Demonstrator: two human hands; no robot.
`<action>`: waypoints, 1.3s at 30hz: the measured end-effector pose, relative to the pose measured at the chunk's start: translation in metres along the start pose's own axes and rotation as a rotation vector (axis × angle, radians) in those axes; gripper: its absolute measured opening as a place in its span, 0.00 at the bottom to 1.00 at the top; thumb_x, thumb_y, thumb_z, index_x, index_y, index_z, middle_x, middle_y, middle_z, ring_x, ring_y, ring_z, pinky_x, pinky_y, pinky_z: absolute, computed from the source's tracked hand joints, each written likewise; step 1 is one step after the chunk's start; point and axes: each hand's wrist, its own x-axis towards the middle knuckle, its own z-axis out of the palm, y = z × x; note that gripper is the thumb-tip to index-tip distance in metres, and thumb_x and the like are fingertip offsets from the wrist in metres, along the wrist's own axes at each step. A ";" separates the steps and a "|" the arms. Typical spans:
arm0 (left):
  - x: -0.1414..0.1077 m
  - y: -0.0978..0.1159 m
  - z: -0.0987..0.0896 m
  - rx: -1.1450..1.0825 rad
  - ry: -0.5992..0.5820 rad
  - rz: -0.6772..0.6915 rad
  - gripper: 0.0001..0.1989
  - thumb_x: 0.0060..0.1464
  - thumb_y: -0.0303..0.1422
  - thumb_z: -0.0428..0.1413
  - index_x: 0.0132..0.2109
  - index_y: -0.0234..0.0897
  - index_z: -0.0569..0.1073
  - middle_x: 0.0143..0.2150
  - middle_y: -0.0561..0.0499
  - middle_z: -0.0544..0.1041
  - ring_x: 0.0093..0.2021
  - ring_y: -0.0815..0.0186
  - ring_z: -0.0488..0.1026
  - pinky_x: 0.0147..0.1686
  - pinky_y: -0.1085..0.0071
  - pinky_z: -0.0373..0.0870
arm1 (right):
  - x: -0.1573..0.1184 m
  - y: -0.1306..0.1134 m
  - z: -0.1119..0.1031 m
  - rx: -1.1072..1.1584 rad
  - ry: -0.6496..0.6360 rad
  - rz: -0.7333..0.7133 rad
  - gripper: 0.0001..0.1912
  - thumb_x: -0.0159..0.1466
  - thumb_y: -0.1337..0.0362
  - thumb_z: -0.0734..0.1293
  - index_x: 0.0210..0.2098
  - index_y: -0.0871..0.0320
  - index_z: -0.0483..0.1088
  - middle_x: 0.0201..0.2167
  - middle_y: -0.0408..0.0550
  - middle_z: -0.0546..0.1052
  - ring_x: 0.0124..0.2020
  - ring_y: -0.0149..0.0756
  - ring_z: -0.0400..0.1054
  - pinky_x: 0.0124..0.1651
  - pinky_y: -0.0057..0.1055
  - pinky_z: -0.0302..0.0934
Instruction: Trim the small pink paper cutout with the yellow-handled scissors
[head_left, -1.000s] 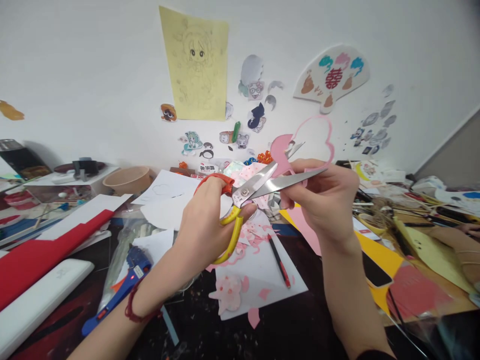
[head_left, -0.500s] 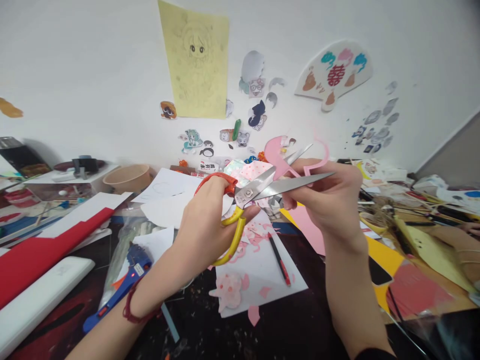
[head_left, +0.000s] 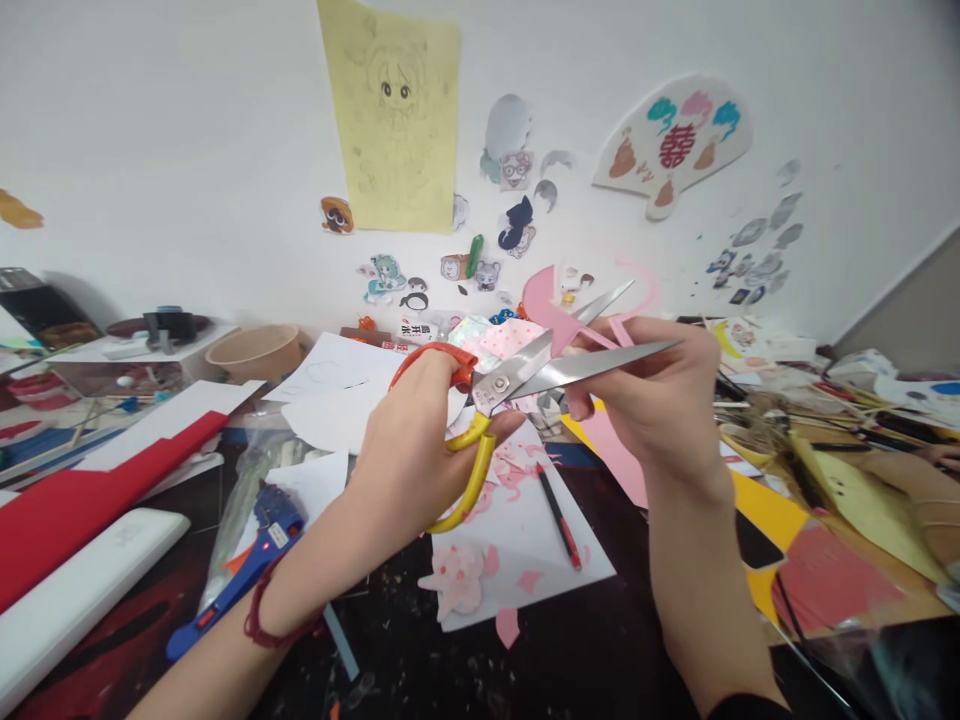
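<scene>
Scissors point(head_left: 501, 384) with one orange-red and one yellow handle sit in my left hand point(head_left: 412, 440), whose fingers are wrapped round the handles. Their blades are parted and point right. My right hand point(head_left: 660, 400) is closed on a curved pink paper piece point(head_left: 574, 318), which lies between and behind the blades. A thin pink strip loops above that hand's fingers. Below the hands, a white sheet point(head_left: 540, 585) bears pink scraps, a puffy pink shape point(head_left: 456, 578) and a black-and-red pen point(head_left: 559, 517).
A blue glue gun point(head_left: 262, 545) lies by my left forearm. Farther left are a white bar-shaped case point(head_left: 97, 590), red sheets point(head_left: 112, 500) and a clay bowl point(head_left: 255, 353). At the right are yellow and pink papers, a dark phone point(head_left: 757, 543) and another person's arm point(head_left: 907, 490).
The pink paper has tilted and shifted slightly between the blades, and its thin strip has moved. The scissors have moved slightly right, with the blades still parted.
</scene>
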 end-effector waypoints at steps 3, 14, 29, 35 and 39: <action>-0.001 0.000 0.000 -0.006 -0.007 -0.005 0.17 0.57 0.46 0.55 0.41 0.38 0.62 0.38 0.50 0.69 0.34 0.63 0.62 0.34 0.64 0.59 | -0.001 0.000 0.000 -0.021 0.010 0.027 0.13 0.52 0.82 0.72 0.23 0.58 0.78 0.17 0.36 0.73 0.15 0.23 0.66 0.17 0.22 0.63; 0.000 0.000 -0.001 -0.031 -0.017 -0.026 0.17 0.57 0.46 0.55 0.41 0.38 0.62 0.39 0.48 0.71 0.36 0.62 0.65 0.36 0.62 0.61 | -0.001 0.001 0.001 0.018 -0.020 0.049 0.13 0.54 0.82 0.70 0.24 0.57 0.78 0.19 0.37 0.76 0.15 0.24 0.68 0.16 0.22 0.62; -0.001 0.002 -0.002 -0.033 -0.010 -0.038 0.16 0.57 0.45 0.56 0.41 0.39 0.62 0.39 0.49 0.71 0.37 0.62 0.66 0.35 0.63 0.61 | -0.004 -0.001 0.001 -0.050 0.030 0.054 0.11 0.54 0.78 0.71 0.25 0.55 0.75 0.20 0.37 0.75 0.15 0.26 0.68 0.16 0.25 0.64; -0.001 0.000 -0.001 -0.039 -0.009 -0.056 0.16 0.57 0.45 0.56 0.42 0.38 0.63 0.40 0.49 0.72 0.38 0.61 0.67 0.37 0.62 0.61 | -0.001 -0.011 -0.013 0.003 -0.002 0.007 0.10 0.56 0.73 0.72 0.35 0.52 0.81 0.28 0.41 0.80 0.18 0.28 0.70 0.20 0.29 0.67; 0.000 0.000 0.000 -0.043 -0.011 -0.069 0.16 0.56 0.44 0.56 0.43 0.39 0.63 0.40 0.49 0.72 0.38 0.61 0.67 0.37 0.62 0.61 | -0.001 -0.019 -0.020 -0.084 -0.060 -0.007 0.09 0.56 0.69 0.76 0.38 0.55 0.82 0.23 0.42 0.78 0.20 0.28 0.70 0.23 0.28 0.68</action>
